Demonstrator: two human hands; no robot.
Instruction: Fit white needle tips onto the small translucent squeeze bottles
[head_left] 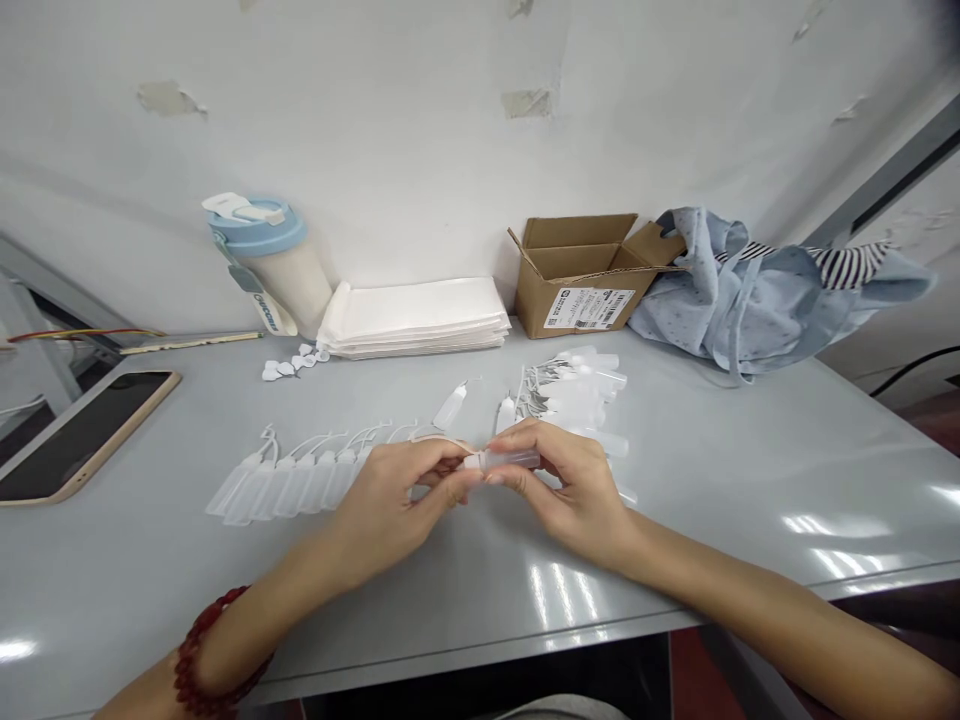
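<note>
Between thumb and fingers, my right hand grips the translucent body of a small plastic squeeze bottle, which lies nearly level. At its left end, my left hand pinches the white cap. A thin white strap runs over the left fingers. Left of this hand is a neat row of similar bottles with long white straps. Behind my right hand lies a looser pile of such bottles, partly hidden by it. One single needle-tipped bottle rests just beyond my hands, and another beside the pile.
Several small white caps lie near a blue-lidded tumbler. A stack of white packets, an open cardboard box and a blue cloth bag line the wall. A phone is at the left.
</note>
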